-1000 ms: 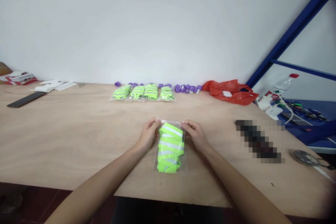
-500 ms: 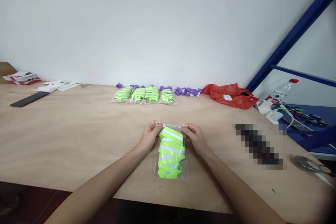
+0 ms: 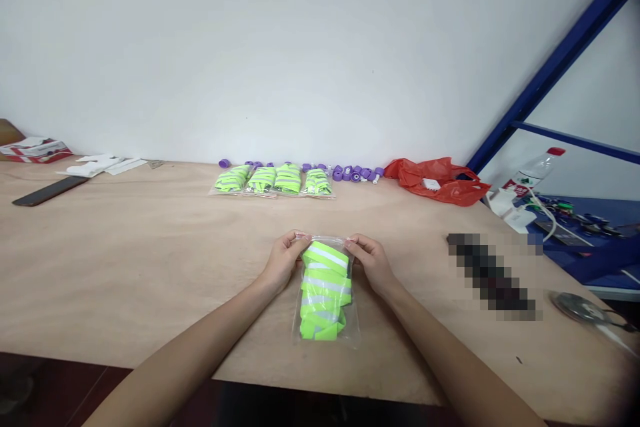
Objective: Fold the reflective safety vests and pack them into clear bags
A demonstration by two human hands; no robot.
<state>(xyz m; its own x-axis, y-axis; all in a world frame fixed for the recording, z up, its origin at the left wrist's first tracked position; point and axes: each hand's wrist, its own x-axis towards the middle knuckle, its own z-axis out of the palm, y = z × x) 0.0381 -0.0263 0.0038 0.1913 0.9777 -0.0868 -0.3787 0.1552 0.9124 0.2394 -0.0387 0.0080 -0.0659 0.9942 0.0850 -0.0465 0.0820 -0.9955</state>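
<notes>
A: Delta vs earlier frames: almost nothing. Both hands stay on the bag's top edge; the view has drifted slightly, and the bag sits in the same spot.

B: Grip state?

A: Left hand (image 3: 283, 259) has its fingertips closed narrow, pinching the top-left corner of the clear bag (image 3: 326, 290). Right hand (image 3: 369, 260) does the same on the top-right corner. Both are holding the bag's mouth edge.

B: Bag location?

A: Flat on the wooden table (image 3: 125, 260), near the front edge, dead centre between the hands. The folded hi-vis strap (image 3: 325, 283) is inside it, yellow-green with silver stripes, running 12 to 6 o'clock.

B: Surroundings?

A: At 12 o'clock from the bag, well apart, is a row of four filled bags (image 3: 274, 180). Purple caps (image 3: 353, 173) sit just behind that row and on toward 1 o'clock. Red plastic bag (image 3: 443, 180) lies at 1–2 o'clock. Plastic bottle (image 3: 534, 170) is at 2 o'clock, off the table edge. Dark flat bar (image 3: 49, 191) sits at 10 o'clock, far left.
</notes>
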